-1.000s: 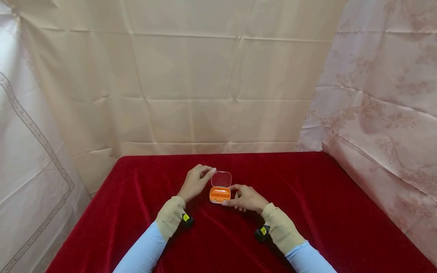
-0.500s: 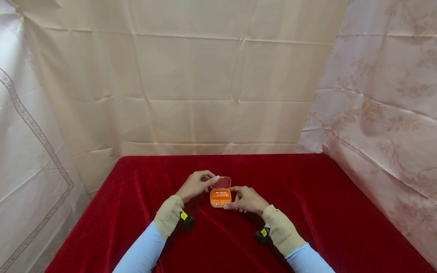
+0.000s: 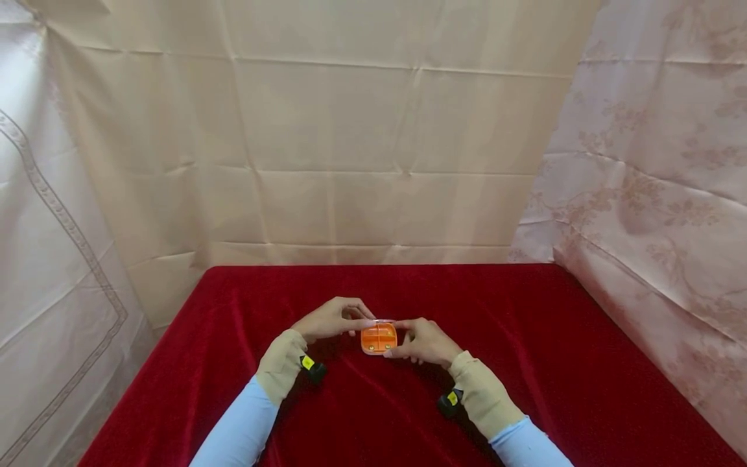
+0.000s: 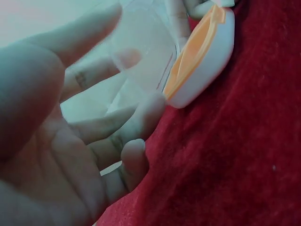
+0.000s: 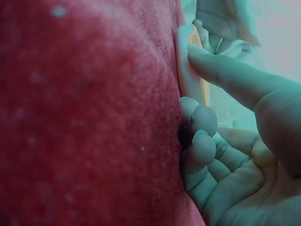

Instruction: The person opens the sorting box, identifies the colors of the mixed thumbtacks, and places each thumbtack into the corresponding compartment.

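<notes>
Fingers (image 3: 363,322) of the left hand (image 3: 329,319) reach to the clear lid (image 4: 141,61) of the small orange pill box (image 3: 379,338); the forefinger lies along the lid's far edge, the other fingers loosely curled beside the box. From the left wrist view the lid stands only partly lowered, hinged at the box's far side, with the fingertips against it. Whether they pinch it or merely press cannot be told.

Right hand (image 3: 425,341) sits just right of the box. Its thumb (image 5: 225,75) rests on the box's near edge and a fingertip touches the far right corner, so the box is pinched lightly between them; the remaining fingers (image 5: 200,141) are curled against the cloth.

Box position: on the red velvet cloth (image 3: 525,337) covering the bench, roughly central, between the two hands. Orange dividers show inside it.

Both wrists, near side of the box, carry small black units with yellow marks (image 3: 312,367). Beyond the box, cream sheets (image 3: 373,143) hang as a backdrop.
</notes>
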{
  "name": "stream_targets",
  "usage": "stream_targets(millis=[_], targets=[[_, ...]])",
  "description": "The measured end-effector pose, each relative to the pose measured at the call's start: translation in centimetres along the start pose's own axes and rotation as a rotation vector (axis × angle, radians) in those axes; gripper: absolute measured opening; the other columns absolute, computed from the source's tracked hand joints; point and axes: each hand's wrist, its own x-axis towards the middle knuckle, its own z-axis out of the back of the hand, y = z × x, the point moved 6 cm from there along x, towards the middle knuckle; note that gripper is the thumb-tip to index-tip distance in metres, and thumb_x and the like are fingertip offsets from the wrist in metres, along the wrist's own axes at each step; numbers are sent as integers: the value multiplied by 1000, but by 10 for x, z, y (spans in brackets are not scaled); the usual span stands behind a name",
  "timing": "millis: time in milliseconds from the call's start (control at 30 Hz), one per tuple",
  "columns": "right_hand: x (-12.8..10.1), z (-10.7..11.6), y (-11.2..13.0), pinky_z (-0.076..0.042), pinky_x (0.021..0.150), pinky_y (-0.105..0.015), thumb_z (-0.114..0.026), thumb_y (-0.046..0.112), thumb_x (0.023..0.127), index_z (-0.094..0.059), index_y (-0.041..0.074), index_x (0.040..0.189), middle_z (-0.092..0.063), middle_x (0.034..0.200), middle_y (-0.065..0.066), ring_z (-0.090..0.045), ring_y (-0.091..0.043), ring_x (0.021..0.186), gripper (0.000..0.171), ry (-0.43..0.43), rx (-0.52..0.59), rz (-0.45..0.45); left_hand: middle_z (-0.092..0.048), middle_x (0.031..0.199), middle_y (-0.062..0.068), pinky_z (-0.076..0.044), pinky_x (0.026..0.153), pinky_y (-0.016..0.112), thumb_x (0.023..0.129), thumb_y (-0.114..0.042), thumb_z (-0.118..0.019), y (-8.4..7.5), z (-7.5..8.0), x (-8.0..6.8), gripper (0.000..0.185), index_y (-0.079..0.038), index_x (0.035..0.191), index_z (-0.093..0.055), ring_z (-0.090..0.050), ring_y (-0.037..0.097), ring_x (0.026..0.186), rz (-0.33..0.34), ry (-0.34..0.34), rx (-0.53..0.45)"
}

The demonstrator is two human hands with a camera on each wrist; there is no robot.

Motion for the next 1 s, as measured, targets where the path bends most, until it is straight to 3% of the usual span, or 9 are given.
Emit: stream_targets(millis=[133, 267, 467, 667, 800, 1000], targets=[[0, 1, 0, -47, 51, -29, -88, 35, 82, -57, 0, 143, -63, 69, -2, -56, -14, 55, 77, -6, -5, 0, -71, 103, -1, -54, 72, 33, 94, -32, -77, -2, -1, 0, 20, -19, 110, -74, -65, 19, 78, -45, 31, 64], [1, 0, -1, -45, 50, -28, -89, 35, 82, -60, 2, 141, -62, 67, -1, -55, -14, 55, 74, -8, 1, -2, -66, 96, -3, -49, 64, 28, 85, -32, -87, -3, -5, 1, 28, -21, 106, -72, -59, 12, 71, -88, 42, 197], [1, -2, 0, -46, 50, -28, -91, 34, 80, -59, 3, 141, -63, 68, 0, -57, -13, 55, 75, -4, -24, 10, -56, 114, -2, -50, 68, 27, 75, -31, -95, 0, -17, 2, 57, -21, 123, -66, -56, 11, 76, -101, 64, 309], [-1, -1, 0, -48, 51, -28, -86, 38, 85, -59, 6, 140, -63, 70, -3, -59, -14, 57, 69, -18, -27, -2, -53, 120, -2, -49, 71, 27, 76, -31, -94, -3, -21, 2, 70, -14, 136, -64, -54, 12, 80, -47, 55, 347], [-3, 0, 2, -48, 51, -27, -82, 31, 90, -60, 5, 138, -62, 71, -3, -59, -15, 57, 59, -52, -22, 4, -57, 120, -2, -49, 71, 29, 74, -29, -96, -9, -22, 4, 69, -11, 133, -65, -54, 14, 82, -52, 46, 341], [-4, -1, 10, -50, 54, -29, -81, 24, 92, -58, 1, 140, -61, 70, -3, -58, -14, 57, 59, -42, -41, 32, -63, 114, -3, -50, 88, 33, 67, -25, -100, -14, -22, 7, 69, -10, 125, -66, -58, 14, 99, -64, 21, 315]])
